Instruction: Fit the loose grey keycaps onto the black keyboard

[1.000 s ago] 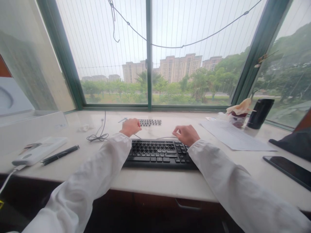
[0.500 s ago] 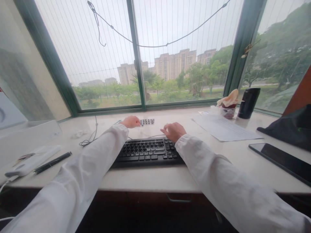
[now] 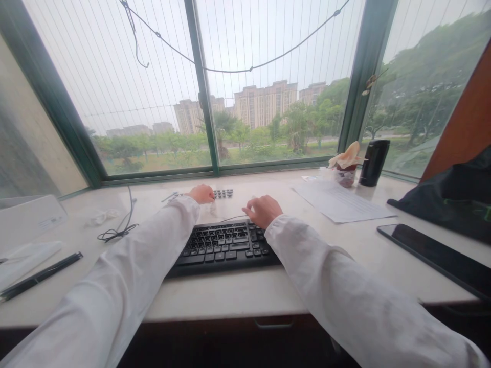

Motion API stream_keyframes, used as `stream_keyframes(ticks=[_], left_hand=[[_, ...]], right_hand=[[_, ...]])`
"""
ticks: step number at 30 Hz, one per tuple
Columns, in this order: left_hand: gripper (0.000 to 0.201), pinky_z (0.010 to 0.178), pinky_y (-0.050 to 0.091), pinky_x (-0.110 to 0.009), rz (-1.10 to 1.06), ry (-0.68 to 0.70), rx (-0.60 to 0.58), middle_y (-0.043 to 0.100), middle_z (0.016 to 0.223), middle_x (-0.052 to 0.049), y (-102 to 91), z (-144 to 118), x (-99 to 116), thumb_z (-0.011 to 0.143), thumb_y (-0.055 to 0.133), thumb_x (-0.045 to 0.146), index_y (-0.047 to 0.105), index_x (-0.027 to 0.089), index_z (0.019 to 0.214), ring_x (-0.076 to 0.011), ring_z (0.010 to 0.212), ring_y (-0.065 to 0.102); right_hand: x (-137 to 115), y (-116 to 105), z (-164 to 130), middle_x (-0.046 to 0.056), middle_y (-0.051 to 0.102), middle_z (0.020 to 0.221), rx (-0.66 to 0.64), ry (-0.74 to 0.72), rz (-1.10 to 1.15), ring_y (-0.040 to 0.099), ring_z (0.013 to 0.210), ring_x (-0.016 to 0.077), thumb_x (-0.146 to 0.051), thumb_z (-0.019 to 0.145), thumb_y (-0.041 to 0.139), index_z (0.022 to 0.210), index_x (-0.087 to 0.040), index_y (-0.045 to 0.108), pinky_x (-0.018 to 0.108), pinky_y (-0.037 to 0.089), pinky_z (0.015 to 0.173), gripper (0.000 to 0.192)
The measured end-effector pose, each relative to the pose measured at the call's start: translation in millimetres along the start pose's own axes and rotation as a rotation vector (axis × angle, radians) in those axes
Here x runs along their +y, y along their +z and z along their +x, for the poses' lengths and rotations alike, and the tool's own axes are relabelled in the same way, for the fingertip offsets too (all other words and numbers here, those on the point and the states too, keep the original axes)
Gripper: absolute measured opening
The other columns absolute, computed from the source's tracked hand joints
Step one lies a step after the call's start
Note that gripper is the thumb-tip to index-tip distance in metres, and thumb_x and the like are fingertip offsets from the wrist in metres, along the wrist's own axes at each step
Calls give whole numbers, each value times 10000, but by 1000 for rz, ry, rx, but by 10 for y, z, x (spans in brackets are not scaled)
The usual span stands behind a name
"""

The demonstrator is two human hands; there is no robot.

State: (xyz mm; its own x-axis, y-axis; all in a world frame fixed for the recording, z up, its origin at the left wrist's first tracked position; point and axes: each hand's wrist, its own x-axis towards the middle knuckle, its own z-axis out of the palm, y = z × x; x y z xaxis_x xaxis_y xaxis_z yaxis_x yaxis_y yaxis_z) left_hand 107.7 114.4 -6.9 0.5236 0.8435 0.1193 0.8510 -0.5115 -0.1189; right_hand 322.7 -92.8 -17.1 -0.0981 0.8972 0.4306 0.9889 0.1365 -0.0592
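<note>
A black keyboard [image 3: 222,246] lies on the pale stone sill [image 3: 245,291] in front of me. Behind it, a cluster of loose dark keycaps [image 3: 224,193] sits in rows near the window. My left hand [image 3: 201,194] rests with curled fingers right beside those keycaps, at their left end. My right hand [image 3: 263,210] hovers over the keyboard's far right corner, thumb and fingers pinched together. Whether either hand holds something small is hidden. A thin cable [image 3: 230,219] runs between the hands behind the keyboard. Both arms wear white sleeves.
A dark phone or tablet [image 3: 437,258] lies flat at the right, with a dark bag [image 3: 452,199] behind it. Paper sheets [image 3: 339,203], a small pot with tissue [image 3: 345,171] and a black cup [image 3: 373,162] stand back right. A coiled cable [image 3: 115,232], black pen [image 3: 40,276] and white box [image 3: 26,220] lie left.
The view has swung right and dropped a little. My left hand has stayed at the keycaps' left end; my right hand has barely moved over the keyboard's far edge.
</note>
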Motion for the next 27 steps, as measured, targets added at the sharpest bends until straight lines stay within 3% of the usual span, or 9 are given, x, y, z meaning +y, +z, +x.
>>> stream_keyframes(ticks=[6, 9, 13, 18, 22, 25, 27], left_hand=[[276, 817, 472, -261, -85, 110, 117, 739, 967, -15, -270, -259, 29, 737, 625, 373, 736, 240, 952, -194, 908, 658], [262, 863, 470, -254, -143, 188, 199, 734, 1009, 20, -453, -588, 99, 775, 607, 374, 710, 255, 984, -164, 921, 662], [200, 781, 511, -268, -334, 415, 381, 738, 896, 1, -595, -1088, 250, 782, 643, 345, 701, 209, 917, -153, 813, 677], [117, 759, 510, -258, -369, 474, 483, 724, 867, -7, -534, -1429, 432, 793, 636, 237, 685, 183, 885, -140, 784, 669], [115, 792, 510, -271, -357, 552, 485, 713, 906, -13, -423, -1479, 520, 793, 621, 190, 676, 180, 894, -144, 807, 660], [112, 802, 511, -283, -386, 586, 499, 710, 916, -13, -371, -1494, 557, 803, 607, 193, 671, 180, 894, -145, 807, 658], [111, 795, 511, -279, -409, 586, 507, 710, 910, -10, -349, -1506, 570, 804, 612, 210, 671, 180, 893, -140, 801, 657]], right_hand=[[10, 40, 8, 73, 747, 841, 3, -5, 8, 655, 822, 218, -442, 921, 481, 860, -251, 764, 317, 419, 765, 348], [33, 40, 19, 68, 748, 842, 10, -2, 16, 657, 818, 216, -440, 918, 481, 858, -249, 759, 325, 410, 786, 343], [143, 21, 57, 58, 741, 852, 28, 32, 25, 654, 843, 214, -423, 919, 480, 947, -237, 731, 360, 386, 861, 313], [354, 64, 110, 72, 704, 991, 85, 146, 21, 636, 922, 217, -429, 887, 515, 1050, -228, 693, 379, 379, 891, 314], [496, 195, 132, 96, 700, 1046, -42, 153, 50, 635, 943, 238, -490, 839, 557, 1153, -215, 677, 364, 415, 860, 435], [564, 275, 148, 68, 727, 941, -179, 111, 175, 648, 847, 203, -434, 816, 587, 1014, -207, 742, 302, 440, 783, 340], [570, 265, 154, 65, 732, 884, -162, 101, 189, 641, 820, 201, -405, 814, 583, 915, -192, 764, 292, 436, 753, 297]])
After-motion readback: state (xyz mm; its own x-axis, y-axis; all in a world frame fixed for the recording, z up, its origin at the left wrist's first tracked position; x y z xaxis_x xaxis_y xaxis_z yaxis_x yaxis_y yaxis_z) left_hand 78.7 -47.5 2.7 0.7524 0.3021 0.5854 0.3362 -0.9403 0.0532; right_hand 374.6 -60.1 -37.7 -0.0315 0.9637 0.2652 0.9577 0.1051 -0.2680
